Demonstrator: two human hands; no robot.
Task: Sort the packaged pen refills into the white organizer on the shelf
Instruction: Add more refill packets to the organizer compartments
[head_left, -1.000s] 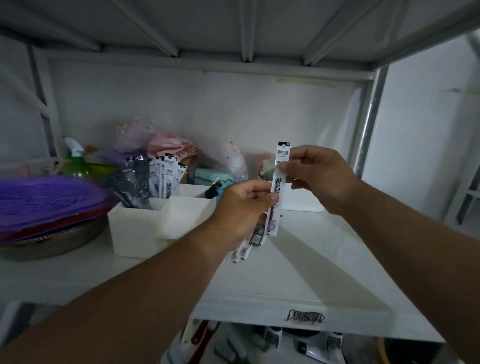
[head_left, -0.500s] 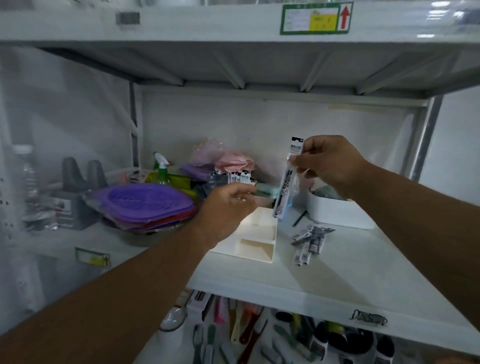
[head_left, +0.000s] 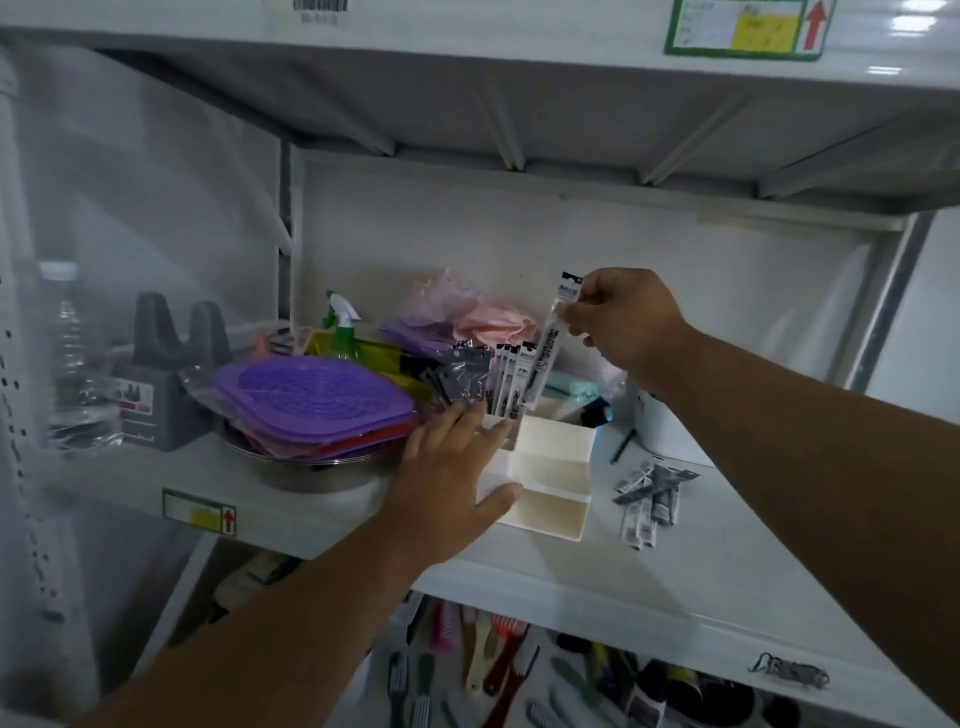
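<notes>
White shelf (head_left: 691, 571), white organizer (head_left: 550, 488), loose refill packets (head_left: 649, 493), metal bowl (head_left: 311, 475), grey holder (head_left: 166, 395)

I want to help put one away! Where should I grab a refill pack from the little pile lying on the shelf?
Probably pinch one refill pack from the loose pile by its near end, coming from the front of the shelf. The packs are long, thin and lie flat, ends pointing toward you. The white organizer stands to their left, so that side seems tighter.

Red up-arrow on upper shelf label (head_left: 744, 27); other print illegible.
</notes>
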